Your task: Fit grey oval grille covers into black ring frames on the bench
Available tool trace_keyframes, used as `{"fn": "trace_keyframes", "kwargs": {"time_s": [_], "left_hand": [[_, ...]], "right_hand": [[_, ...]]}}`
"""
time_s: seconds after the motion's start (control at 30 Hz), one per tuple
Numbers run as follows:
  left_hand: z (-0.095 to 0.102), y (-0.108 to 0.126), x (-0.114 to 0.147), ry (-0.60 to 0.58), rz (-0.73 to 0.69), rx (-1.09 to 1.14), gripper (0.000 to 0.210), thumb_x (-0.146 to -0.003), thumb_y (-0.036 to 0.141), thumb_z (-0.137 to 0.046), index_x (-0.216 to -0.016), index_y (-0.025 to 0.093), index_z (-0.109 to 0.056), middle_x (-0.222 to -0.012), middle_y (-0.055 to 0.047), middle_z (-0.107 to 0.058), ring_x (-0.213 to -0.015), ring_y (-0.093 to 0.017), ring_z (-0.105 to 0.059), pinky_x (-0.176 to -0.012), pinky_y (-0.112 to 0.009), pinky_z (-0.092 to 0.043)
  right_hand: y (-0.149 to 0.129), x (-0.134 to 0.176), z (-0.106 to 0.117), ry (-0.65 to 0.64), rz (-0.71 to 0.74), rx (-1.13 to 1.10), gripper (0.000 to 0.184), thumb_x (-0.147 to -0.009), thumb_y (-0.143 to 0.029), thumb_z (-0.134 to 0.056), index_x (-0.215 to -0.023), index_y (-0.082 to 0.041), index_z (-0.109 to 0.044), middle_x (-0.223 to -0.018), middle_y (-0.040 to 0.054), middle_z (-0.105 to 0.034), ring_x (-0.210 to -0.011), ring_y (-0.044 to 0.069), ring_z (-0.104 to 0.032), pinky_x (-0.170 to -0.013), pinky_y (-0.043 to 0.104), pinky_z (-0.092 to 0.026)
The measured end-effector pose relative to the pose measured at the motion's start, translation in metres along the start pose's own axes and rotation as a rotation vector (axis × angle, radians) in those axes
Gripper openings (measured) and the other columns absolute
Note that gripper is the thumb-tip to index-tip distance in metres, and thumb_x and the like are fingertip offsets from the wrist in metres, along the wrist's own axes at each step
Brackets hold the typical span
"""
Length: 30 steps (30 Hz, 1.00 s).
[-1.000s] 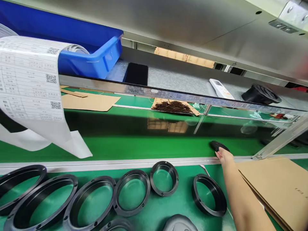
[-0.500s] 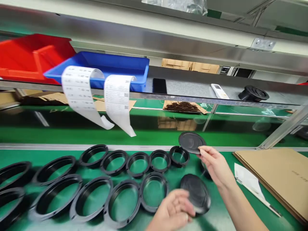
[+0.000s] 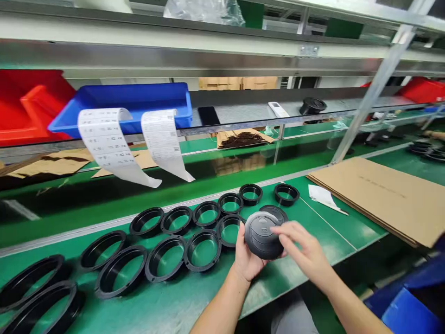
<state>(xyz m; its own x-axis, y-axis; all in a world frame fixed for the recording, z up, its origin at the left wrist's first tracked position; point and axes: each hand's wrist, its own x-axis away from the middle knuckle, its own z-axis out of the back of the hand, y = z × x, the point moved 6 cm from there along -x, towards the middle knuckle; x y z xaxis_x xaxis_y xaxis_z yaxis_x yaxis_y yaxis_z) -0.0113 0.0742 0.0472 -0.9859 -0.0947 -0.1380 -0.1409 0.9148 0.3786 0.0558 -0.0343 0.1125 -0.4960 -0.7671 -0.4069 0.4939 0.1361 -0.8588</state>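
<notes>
Bench (image 3: 313,232): green mat, cardboard (image 3: 382,195) at right, blue bin (image 3: 139,99) and hanging labels (image 3: 111,148) on the shelf behind.

Rings (image 3: 203,248): black, two rows on the mat, largest at far left, shrinking toward the right.

Cap (image 3: 261,234): black round, held above the mat just right of the nearest rings, marked face toward the camera; a second dark disc (image 3: 276,212) lies behind it.

Left hand (image 3: 247,260): cupped under the cap, fingers closed round its lower edge, carrying it.

Right hand (image 3: 306,255): fingers loosely spread, tips touching the cap's right rim, gripping nothing by itself.

Judgement: keep the left grip firm and low; let the right fingertips only steady and turn the rim, keeping off the marked face.
</notes>
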Motion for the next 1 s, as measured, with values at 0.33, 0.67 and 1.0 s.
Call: {"fn": "trace_keyframes", "kwargs": {"time_s": [0.33,0.67,1.0], "left_hand": [[0.007,-0.020,-0.003,0.109,0.100,0.007,0.067,-0.081,0.069,-0.075,-0.126,0.021,-0.061,-0.130,-0.012,-0.060,-0.124,-0.039,-0.053,-0.109,-0.058,-0.037],[0.004,-0.014,-0.004,0.075,0.125,-0.019,0.089,-0.081,0.080,-0.065,-0.143,0.020,-0.043,-0.134,-0.021,-0.056,-0.127,-0.044,-0.050,-0.109,-0.060,-0.032],[0.006,-0.013,-0.004,0.041,0.114,0.048,0.075,-0.085,0.078,-0.063,-0.136,0.025,-0.054,-0.146,-0.019,-0.046,-0.133,-0.045,-0.043,-0.112,-0.062,-0.025]], "right_hand": [[0.036,-0.011,0.001,0.004,0.110,0.431,0.051,-0.110,-0.050,-0.028,-0.112,-0.027,-0.073,-0.124,0.0111,-0.050,-0.125,0.033,-0.038,-0.107,0.055,-0.040],[0.028,-0.014,0.020,0.039,-0.041,0.030,0.055,-0.108,-0.060,-0.031,-0.118,-0.024,-0.072,-0.134,0.0104,-0.047,-0.128,0.031,-0.043,-0.103,0.047,-0.050],[0.041,-0.006,0.014,-0.001,-0.053,-0.016,0.051,-0.109,-0.059,-0.033,-0.125,-0.029,-0.070,-0.137,0.0092,-0.045,-0.129,0.031,-0.043,-0.117,0.055,-0.033]]}}
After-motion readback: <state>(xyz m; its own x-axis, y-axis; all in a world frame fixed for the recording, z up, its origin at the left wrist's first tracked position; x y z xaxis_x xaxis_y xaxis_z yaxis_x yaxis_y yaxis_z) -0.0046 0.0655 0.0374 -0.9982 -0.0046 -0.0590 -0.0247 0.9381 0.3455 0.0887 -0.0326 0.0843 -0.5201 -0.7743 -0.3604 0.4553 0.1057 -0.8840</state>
